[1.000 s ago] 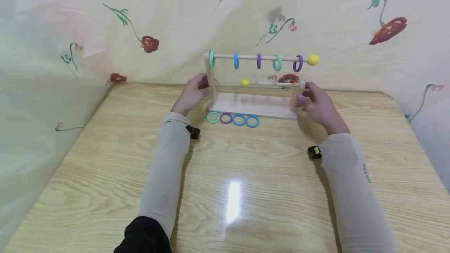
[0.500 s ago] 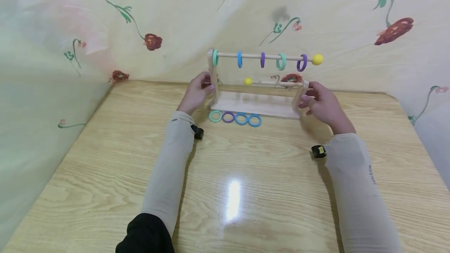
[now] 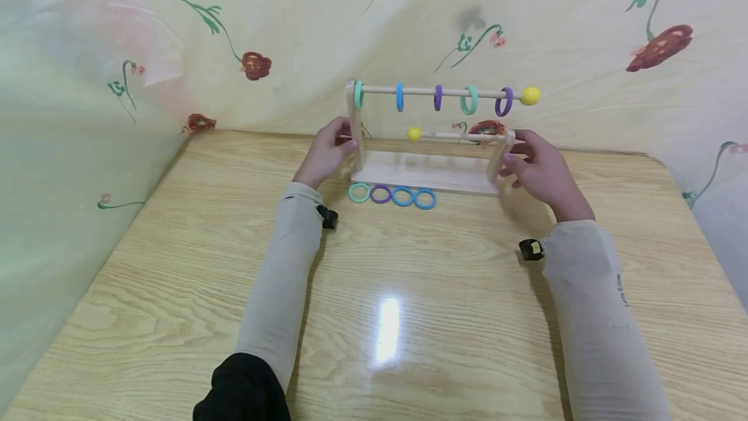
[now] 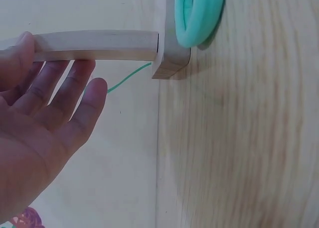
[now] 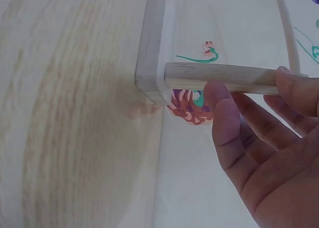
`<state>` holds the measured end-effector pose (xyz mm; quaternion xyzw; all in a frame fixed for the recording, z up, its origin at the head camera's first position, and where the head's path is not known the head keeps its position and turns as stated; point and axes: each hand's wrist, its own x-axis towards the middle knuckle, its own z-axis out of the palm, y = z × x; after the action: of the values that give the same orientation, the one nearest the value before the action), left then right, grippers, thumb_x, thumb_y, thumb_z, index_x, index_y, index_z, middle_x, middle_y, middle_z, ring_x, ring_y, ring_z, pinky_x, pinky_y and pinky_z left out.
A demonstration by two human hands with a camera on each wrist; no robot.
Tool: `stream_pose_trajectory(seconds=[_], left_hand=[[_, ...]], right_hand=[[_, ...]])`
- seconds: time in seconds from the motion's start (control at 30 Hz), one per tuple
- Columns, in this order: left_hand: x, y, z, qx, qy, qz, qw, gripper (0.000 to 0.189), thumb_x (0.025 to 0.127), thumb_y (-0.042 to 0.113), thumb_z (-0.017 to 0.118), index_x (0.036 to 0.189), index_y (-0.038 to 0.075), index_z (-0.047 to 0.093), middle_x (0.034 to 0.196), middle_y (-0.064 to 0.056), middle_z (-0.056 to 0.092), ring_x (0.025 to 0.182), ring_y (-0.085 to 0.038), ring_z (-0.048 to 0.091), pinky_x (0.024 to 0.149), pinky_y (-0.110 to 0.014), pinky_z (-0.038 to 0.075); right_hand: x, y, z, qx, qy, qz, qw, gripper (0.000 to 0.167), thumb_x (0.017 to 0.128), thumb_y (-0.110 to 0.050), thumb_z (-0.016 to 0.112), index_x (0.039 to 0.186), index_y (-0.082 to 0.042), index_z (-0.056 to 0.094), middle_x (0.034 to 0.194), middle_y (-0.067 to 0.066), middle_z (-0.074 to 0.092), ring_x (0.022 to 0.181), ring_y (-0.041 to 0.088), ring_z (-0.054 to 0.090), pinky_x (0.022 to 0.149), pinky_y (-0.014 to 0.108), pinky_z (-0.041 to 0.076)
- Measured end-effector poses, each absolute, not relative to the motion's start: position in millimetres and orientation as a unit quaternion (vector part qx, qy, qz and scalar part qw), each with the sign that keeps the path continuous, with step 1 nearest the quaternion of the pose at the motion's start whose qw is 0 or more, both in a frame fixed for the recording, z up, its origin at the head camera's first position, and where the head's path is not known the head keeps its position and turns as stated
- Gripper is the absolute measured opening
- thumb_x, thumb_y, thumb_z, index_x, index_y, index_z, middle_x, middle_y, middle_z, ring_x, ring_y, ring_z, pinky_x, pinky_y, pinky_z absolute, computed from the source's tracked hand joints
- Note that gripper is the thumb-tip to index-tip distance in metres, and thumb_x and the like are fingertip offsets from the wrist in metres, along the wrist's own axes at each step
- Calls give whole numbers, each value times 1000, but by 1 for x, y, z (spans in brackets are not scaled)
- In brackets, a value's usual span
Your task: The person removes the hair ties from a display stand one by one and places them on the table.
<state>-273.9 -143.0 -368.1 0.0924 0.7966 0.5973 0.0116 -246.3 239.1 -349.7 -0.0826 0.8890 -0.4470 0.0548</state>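
1. Here's your left hand (image 3: pixel 325 153), thumb and fingers pinching the tall left post (image 3: pixel 354 125) of the wooden ring rack (image 3: pixel 423 171).
2. Over on the opposite end, your right hand (image 3: pixel 543 169) pinches the short right post (image 3: pixel 499 158).
3. The rack stands near the far edge of the table (image 3: pixel 444 265), before the floral sheet (image 3: pixel 304 31).
4. Five rings (image 3: pixel 437 98) hang along the upper dowel (image 3: pixel 417 91), yellow ball (image 3: pixel 530 96) at its tip!
5. And four loose rings (image 3: pixel 392 195), teal, purple, blue, blue, lie in a row just before the base.
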Motion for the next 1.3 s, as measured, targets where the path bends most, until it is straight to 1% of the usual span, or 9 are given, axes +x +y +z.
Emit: stream_pose_trajectory(seconds=[0.2, 0.33, 0.5, 0.6, 0.7, 0.77, 0.9, 1.1, 1.3], left_hand=[[-273, -144, -368, 94, 795, 599, 13, 30, 100, -7, 54, 130, -7, 55, 127, -25, 58, 118, -32, 58, 106, -35, 46], [-273, -144, -369, 96, 797, 596, 13, 31, 100, -7, 54, 131, -7, 54, 128, -25, 58, 118, -31, 58, 105, -34, 46], [-271, -144, -368, 92, 801, 591, 17, 33, 100, -5, 55, 133, -5, 55, 128, -22, 59, 117, -30, 58, 105, -34, 47], [-270, -145, -367, 90, 805, 586, 19, 33, 100, -5, 55, 134, -4, 55, 127, -20, 59, 117, -30, 58, 105, -35, 47], [-270, -145, -367, 90, 806, 585, 17, 33, 100, -5, 54, 134, -4, 55, 127, -19, 59, 118, -30, 58, 105, -34, 47], [-269, -144, -366, 90, 806, 585, 16, 33, 100, -5, 55, 133, -4, 55, 127, -19, 60, 117, -30, 58, 104, -34, 47], [-267, -144, -366, 86, 803, 589, 18, 32, 100, -5, 55, 133, -3, 56, 127, -19, 60, 117, -29, 58, 105, -34, 47], [-268, -146, -367, 79, 800, 594, 27, 34, 101, -4, 54, 134, -4, 54, 129, -21, 58, 119, -30, 58, 105, -36, 47], [-269, -146, -367, 82, 803, 590, 24, 33, 101, -2, 55, 135, -2, 55, 127, -15, 60, 117, -28, 58, 105, -37, 47]], right_hand=[[-244, 239, -341, -74, 887, -455, 22, 49, 106, -16, 53, 151, -1, 40, 139, 32, 52, 78, 1, 65, 60, 25, 58], [-240, 235, -333, -43, 884, -465, -39, 45, 105, -22, 55, 146, -3, 48, 136, 23, 55, 78, 2, 64, 58, 18, 55], [-235, 225, -323, -3, 859, -488, -155, 33, 103, -17, 58, 133, -4, 64, 111, 1, 62, 71, 6, 61, 52, 13, 50], [-234, 219, -318, -2, 835, -514, -194, 26, 102, -15, 60, 122, -4, 71, 94, -7, 62, 63, 8, 58, 49, 12, 48], [-234, 215, -315, -12, 797, -575, -187, 20, 100, -13, 63, 115, -5, 75, 85, -3, 63, 54, 8, 54, 44, 14, 46], [-234, 214, -315, -18, 762, -627, -161, 19, 99, -10, 64, 112, -6, 76, 80, 1, 65, 49, 9, 52, 41, 16, 44], [-234, 211, -317, -28, 709, -698, -95, 22, 98, -8, 66, 119, -4, 74, 75, 5, 66, 44, 11, 49, 37, 18, 42], [-235, 204, -321, -39, 639, -768, -16, 34, 98, -7, 66, 132, -7, 68, 76, 8, 68, 46, 14, 52, 39, 19, 43], [-239, 196, -321, -55, 606, -794, -3, 21, 98, -5, 65, 118, -1, 70, 86, 13, 71, 48, 16, 56, 39, 20, 45]])
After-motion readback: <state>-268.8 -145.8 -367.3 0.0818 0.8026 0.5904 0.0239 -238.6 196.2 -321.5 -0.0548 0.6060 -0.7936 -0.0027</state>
